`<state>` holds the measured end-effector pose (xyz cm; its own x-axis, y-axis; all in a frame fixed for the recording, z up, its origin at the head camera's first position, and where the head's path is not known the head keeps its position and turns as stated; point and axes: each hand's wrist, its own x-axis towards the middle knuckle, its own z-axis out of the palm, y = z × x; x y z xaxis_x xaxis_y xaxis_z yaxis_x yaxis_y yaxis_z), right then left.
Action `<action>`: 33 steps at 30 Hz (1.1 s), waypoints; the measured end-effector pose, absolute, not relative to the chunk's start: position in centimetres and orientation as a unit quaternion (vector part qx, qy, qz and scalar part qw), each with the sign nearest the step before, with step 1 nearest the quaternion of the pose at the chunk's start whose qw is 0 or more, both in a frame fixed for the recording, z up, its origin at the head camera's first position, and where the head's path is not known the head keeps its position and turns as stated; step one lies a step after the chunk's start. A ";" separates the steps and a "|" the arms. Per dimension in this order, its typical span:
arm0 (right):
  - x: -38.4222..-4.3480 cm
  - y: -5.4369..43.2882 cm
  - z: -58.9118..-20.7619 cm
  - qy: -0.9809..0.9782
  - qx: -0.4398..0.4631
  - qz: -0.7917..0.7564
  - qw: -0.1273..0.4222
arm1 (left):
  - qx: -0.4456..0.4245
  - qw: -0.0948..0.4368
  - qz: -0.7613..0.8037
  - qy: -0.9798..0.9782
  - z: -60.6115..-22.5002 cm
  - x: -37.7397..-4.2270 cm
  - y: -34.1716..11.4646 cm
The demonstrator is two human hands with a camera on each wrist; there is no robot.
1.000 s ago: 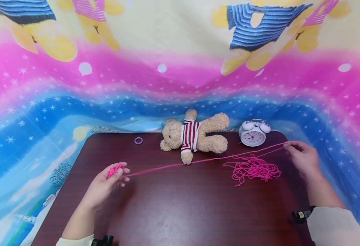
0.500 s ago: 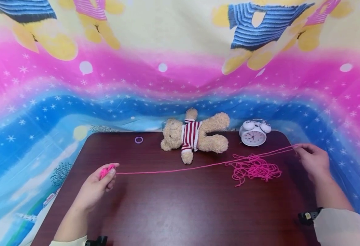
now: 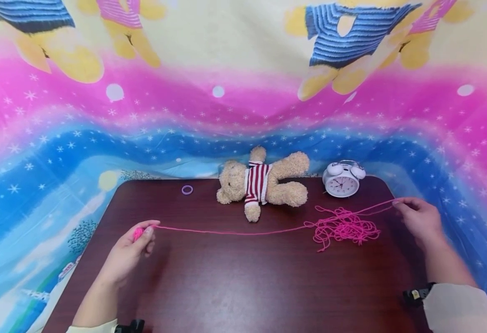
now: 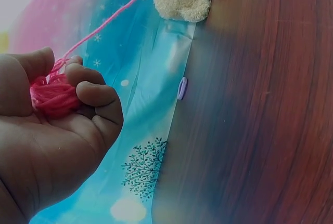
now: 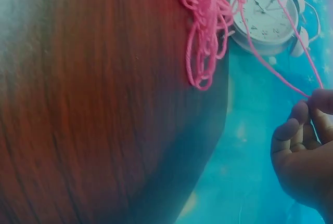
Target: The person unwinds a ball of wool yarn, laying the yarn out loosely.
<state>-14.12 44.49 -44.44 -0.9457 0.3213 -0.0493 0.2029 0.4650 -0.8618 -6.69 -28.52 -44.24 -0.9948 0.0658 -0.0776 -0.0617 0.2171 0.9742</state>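
Observation:
My left hand (image 3: 131, 252) curls around a small wound ball of pink yarn (image 4: 54, 96), its thumb against the fingertips. From that ball a single strand runs right, sagging slightly over the table, into a loose tangle of pink yarn (image 3: 345, 226). Beyond the tangle, at the table's right side, my right hand (image 3: 420, 222) pinches a strand between thumb and forefinger. In the right wrist view two lengths of yarn lead away from that pinch, passing in front of the alarm clock (image 5: 265, 13). The other fingers of the right hand (image 5: 304, 156) are loosely bent.
A teddy bear (image 3: 258, 185) in a red-and-white striped shirt lies on its side at the back of the dark wooden table (image 3: 235, 286). Left of it lies a purple ring (image 3: 187, 190). Patterned cloth (image 3: 210, 129) hangs behind and around the table.
Both hands have moved apart, the left one leftward and the right one rightward and slightly lower. The strand between left hand and tangle has slackened and now sags below the bear.

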 end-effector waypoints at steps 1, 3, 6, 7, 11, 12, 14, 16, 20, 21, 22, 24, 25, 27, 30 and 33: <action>-14.1 44.3 -44.6 -0.859 -0.148 0.487 0.057 | 0.002 0.050 0.624 0.780 -44.3 -6.7 -28.5; -14.1 43.9 -44.8 -0.870 -0.135 0.471 0.053 | 0.003 0.047 0.620 0.783 -44.4 -6.8 -28.3; -14.1 43.2 -45.1 -0.887 -0.117 0.444 0.046 | 0.004 0.043 0.616 0.787 -44.5 -6.9 -28.1; -14.1 43.0 -45.2 -0.894 -0.110 0.433 0.045 | 0.004 0.042 0.615 0.788 -44.6 -6.9 -28.0; -14.0 41.9 -45.5 -0.918 -0.083 0.386 0.034 | 0.003 0.039 0.613 0.789 -44.7 -7.1 -27.6; -14.0 41.6 -45.5 -0.924 -0.075 0.373 0.031 | 0.002 0.038 0.613 0.789 -44.6 -7.2 -27.5; -14.0 41.0 -45.6 -0.936 -0.060 0.346 0.028 | 0.000 0.036 0.613 0.790 -44.6 -7.3 -27.2; -14.1 40.5 -45.6 -0.944 -0.047 0.326 0.021 | -0.006 0.034 0.612 0.790 -44.5 -7.3 -26.9; -14.2 39.7 -45.8 -0.948 -0.036 0.315 -0.004 | -0.023 0.031 0.598 0.801 -44.2 -7.4 -26.2; -14.3 39.6 -45.8 -0.948 -0.035 0.316 -0.012 | -0.027 0.032 0.592 0.805 -44.1 -7.4 -26.1; -14.3 39.4 -45.9 -0.948 -0.033 0.316 -0.018 | -0.030 0.033 0.587 0.808 -44.1 -7.5 -25.9; -14.3 39.0 -45.9 -0.948 -0.029 0.315 -0.023 | -0.037 0.036 0.580 0.813 -44.1 -7.6 -25.5; -14.3 38.7 -45.9 -0.948 -0.026 0.315 -0.025 | -0.040 0.037 0.579 0.813 -44.1 -7.6 -25.4; -14.3 38.2 -45.7 -0.948 -0.020 0.315 -0.029 | -0.044 0.040 0.579 0.813 -44.1 -7.6 -25.1; -14.3 37.5 -45.4 -0.948 -0.015 0.318 -0.033 | -0.050 0.040 0.587 0.807 -44.0 -7.6 -24.8; -14.4 37.0 -45.1 -0.947 -0.012 0.318 -0.032 | -0.049 0.036 0.601 0.797 -44.0 -7.6 -24.5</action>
